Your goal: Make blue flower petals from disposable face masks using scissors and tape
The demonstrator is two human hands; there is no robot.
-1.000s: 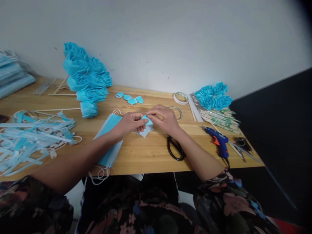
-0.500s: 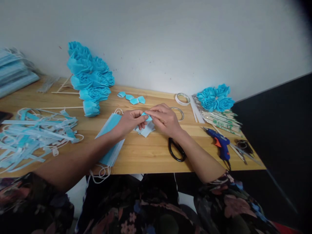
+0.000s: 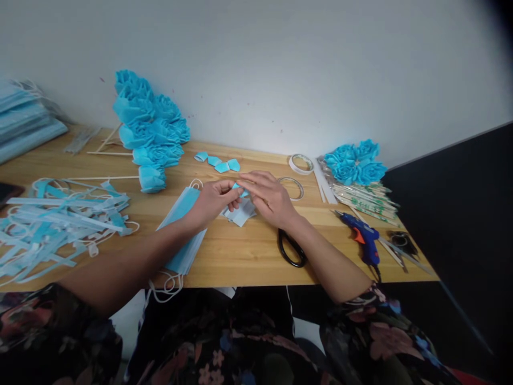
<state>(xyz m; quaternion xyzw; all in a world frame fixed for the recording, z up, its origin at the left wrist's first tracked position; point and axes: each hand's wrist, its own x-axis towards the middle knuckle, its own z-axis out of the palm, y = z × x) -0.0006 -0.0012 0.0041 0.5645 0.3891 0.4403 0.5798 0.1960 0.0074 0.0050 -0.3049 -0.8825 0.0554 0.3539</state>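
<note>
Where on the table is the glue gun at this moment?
In the head view, the glue gun lies near the right end of the table, on the near side of the pile of sticks.

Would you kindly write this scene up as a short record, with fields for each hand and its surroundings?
Left hand: pinching a small blue piece
Right hand: fingers at the same piece; grip unclear
Beneath hands: pale cut pieces
Beyond hands: four blue cut pieces
By left forearm: blue masks, heap of strips
Right side: glue gun, blue flowers
</note>
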